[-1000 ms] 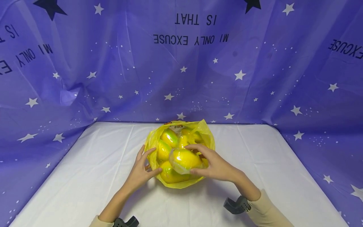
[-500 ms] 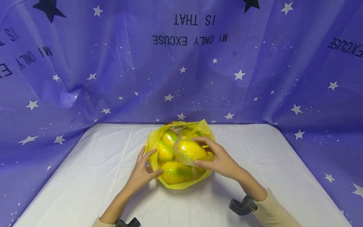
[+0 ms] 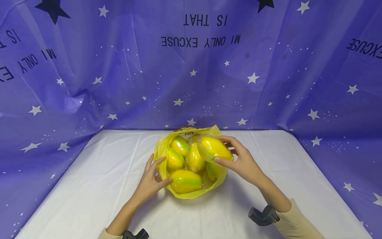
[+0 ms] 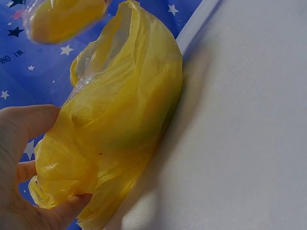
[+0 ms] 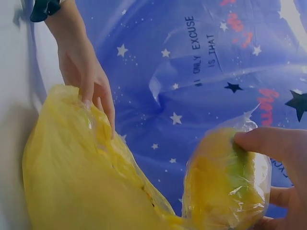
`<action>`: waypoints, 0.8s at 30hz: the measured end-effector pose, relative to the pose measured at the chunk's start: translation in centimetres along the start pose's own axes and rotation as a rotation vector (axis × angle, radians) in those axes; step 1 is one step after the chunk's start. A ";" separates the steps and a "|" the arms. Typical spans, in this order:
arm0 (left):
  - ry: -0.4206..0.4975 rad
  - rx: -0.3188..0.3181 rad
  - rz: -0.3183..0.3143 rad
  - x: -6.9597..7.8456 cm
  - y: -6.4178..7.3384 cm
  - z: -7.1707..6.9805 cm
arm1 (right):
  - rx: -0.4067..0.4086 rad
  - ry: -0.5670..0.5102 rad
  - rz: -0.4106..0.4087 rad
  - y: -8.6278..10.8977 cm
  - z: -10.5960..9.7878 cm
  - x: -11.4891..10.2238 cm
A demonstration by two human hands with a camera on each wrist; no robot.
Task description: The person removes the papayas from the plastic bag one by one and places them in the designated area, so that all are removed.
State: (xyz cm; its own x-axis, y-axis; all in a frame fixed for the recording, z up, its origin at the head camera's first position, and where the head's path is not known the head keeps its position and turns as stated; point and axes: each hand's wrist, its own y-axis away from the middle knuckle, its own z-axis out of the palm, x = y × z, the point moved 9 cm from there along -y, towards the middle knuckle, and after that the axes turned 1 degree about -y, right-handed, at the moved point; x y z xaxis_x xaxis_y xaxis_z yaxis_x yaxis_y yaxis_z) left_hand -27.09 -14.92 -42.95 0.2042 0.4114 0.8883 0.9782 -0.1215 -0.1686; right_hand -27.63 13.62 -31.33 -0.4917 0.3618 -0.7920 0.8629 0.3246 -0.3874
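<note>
A yellow plastic bag point(image 3: 161, 149) stands with its mouth spread wide, several yellow-green mangoes point(image 3: 186, 181) in clear wrap lying inside. My left hand point(image 3: 149, 177) holds the bag's left rim, thumb and fingers on either side of the plastic in the left wrist view. My right hand point(image 3: 238, 159) grips one wrapped mango point(image 3: 215, 147) between thumb and fingers, above the bag's right side. In the right wrist view this mango point(image 5: 220, 182) is up beside the bag, its clear wrapper loose around it. The fingers behind it are partly hidden.
White cloth point(image 3: 104, 166) covers the table under the bag. A purple curtain point(image 3: 143, 79) with stars and lettering hangs behind and on both sides. Each wrist wears a dark camera mount point(image 3: 264, 215).
My right hand has lifted the wrapped mango and carried it up and to the right, uncovering other mangoes in the bag. My left hand stays at the bag's rim.
</note>
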 end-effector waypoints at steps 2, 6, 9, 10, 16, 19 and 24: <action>0.000 0.001 0.000 0.1 0.0 0.0 | 0.023 0.019 0.016 0.0 -0.5 0.3; 0.003 -0.002 0.009 0.1 -0.1 0.1 | 0.073 0.050 0.037 0.0 -1.5 0.9; 0.008 -0.006 0.015 0.1 -0.2 0.1 | 0.107 0.073 0.060 0.1 -2.2 1.3; 0.008 -0.008 0.016 0.1 -0.2 0.1 | 0.118 0.078 0.072 0.1 -2.5 1.5; 0.005 -0.006 0.016 0.2 -0.1 0.1 | 0.157 0.122 0.129 0.1 -4.1 2.5; 0.006 -0.007 0.015 0.1 -0.1 0.1 | 0.166 0.140 0.150 0.1 -4.5 3.0; 0.013 -0.008 0.013 -0.1 0.0 0.2 | 0.173 0.149 0.172 -0.1 -4.8 3.7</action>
State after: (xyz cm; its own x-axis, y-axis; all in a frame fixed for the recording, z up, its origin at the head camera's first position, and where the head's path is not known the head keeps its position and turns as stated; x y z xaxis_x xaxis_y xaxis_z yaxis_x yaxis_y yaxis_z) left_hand -27.12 -14.81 -43.08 0.2168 0.3983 0.8913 0.9750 -0.1339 -0.1773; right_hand -30.07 19.14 -31.97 -0.3367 0.5277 -0.7799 0.9361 0.0982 -0.3377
